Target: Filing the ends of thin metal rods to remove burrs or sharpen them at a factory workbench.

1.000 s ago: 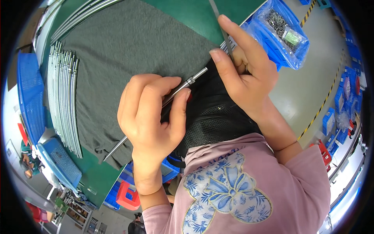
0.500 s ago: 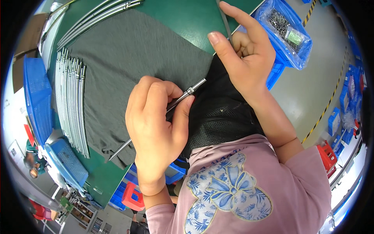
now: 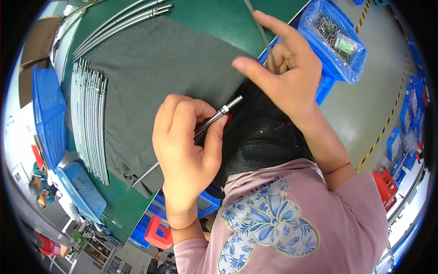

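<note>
Head view: right hand (image 3: 292, 77) now farther from rod (image 3: 200, 132).

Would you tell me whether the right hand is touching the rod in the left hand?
Apart: the head view shows dark mesh between right hand and rod.

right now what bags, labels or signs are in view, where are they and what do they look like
Clear plastic bag: upper right, lying in a blue bin, crumpled, full of small dark metal parts.
Small green label card: inside that bag, rectangular.
Yellow and black striped tape: on the grey floor at right, a long thin line.
No screens show.
</note>
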`<state>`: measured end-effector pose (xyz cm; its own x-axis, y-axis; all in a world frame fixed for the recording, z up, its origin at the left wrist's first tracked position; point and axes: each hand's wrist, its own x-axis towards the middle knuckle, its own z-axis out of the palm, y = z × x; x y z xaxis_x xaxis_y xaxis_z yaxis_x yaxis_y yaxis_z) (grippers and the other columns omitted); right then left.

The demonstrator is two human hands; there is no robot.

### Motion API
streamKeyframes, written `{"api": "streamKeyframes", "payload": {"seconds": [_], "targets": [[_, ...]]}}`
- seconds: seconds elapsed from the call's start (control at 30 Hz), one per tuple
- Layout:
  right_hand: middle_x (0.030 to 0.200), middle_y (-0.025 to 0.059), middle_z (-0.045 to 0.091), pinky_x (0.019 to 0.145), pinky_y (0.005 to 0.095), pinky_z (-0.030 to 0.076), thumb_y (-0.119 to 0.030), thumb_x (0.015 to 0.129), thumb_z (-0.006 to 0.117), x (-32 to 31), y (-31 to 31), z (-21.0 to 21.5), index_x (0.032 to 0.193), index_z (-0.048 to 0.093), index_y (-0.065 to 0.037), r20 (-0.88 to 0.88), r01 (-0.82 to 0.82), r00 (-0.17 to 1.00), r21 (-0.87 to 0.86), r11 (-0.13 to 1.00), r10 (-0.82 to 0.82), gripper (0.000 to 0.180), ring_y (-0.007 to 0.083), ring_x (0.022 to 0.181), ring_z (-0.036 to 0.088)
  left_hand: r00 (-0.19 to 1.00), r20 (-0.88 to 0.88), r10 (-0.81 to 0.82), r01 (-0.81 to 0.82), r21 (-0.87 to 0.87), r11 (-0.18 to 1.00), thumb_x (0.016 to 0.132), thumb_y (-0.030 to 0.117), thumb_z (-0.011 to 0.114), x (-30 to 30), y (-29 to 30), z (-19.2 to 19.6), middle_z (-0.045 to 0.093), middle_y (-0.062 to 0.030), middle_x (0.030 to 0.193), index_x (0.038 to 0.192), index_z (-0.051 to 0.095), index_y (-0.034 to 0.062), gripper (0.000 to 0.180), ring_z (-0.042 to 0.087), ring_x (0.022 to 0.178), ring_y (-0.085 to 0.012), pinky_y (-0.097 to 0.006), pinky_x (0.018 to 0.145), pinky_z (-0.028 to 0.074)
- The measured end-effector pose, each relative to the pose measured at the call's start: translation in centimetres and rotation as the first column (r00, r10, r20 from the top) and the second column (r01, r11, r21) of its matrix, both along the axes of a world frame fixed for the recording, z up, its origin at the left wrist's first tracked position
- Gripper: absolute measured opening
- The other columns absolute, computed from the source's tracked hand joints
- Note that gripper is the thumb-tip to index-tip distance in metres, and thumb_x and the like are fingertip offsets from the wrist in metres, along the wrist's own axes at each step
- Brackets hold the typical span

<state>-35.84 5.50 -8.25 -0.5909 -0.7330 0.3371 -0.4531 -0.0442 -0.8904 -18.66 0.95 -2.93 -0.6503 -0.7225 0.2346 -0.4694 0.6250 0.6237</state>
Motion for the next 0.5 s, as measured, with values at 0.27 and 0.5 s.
{"api": "streamKeyframes", "payload": {"seconds": [0.27, 0.5], "targets": [[0.049, -0.0075, 0.029, 0.044, 0.0214, 0.020, -0.010, 0.071, 0.079, 0.3, -0.2, 0.4, 0.120, 0.061, -0.009, 0.114, -0.037, 0.993, 0.012, 0.999, 0.035, 0.052, 0.0018, 0.045, 0.025, 0.993, -0.052, 0.107, -0.104, 0.051, 0.993, 0.067, 0.000, 0.073, -0.3, 0.1, -0.4, 0.054, -0.0077, 0.073, 0.074, 0.059, 0.0032, 0.015, 0.052, 0.064, -0.0233, -0.033, 0.057, 0.041], [0.050, -0.0096, 0.028, 0.044, 0.0204, 0.016, -0.008, 0.074, 0.078, -0.2, 0.0, 0.0, 0.125, 0.059, -0.010, 0.050, -0.075, 0.996, -0.010, 0.997, 0.076, 0.055, 0.0006, 0.046, 0.023, 0.994, -0.087, 0.059, -0.068, -0.098, 0.993, 0.067, 0.001, 0.074, 0.0, -0.5, -1.2, 0.054, -0.0071, 0.073, 0.078, 0.062, 0.0045, 0.016, 0.053, 0.064, -0.0231, -0.034, 0.056, 0.041]]}}
